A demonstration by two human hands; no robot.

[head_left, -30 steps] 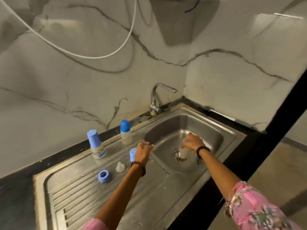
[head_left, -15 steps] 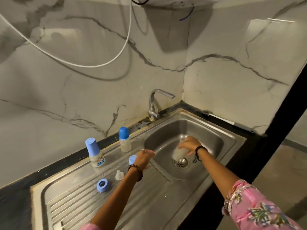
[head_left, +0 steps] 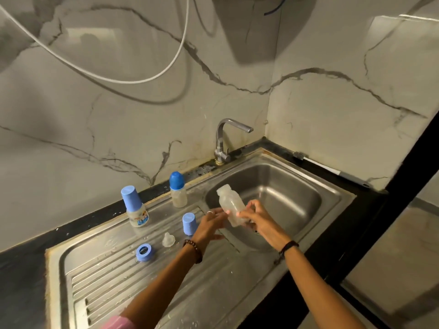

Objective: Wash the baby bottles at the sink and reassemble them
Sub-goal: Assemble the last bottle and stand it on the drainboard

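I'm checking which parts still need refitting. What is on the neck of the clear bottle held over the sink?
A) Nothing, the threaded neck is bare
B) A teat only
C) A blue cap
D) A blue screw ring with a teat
A: the clear bottle, gripped by the right hand, shows a bare threaded neck, while the blue ring, the teat and a loose blue cap lie on the drainboard.

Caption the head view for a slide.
Both hands hold an open clear bottle over the sink.
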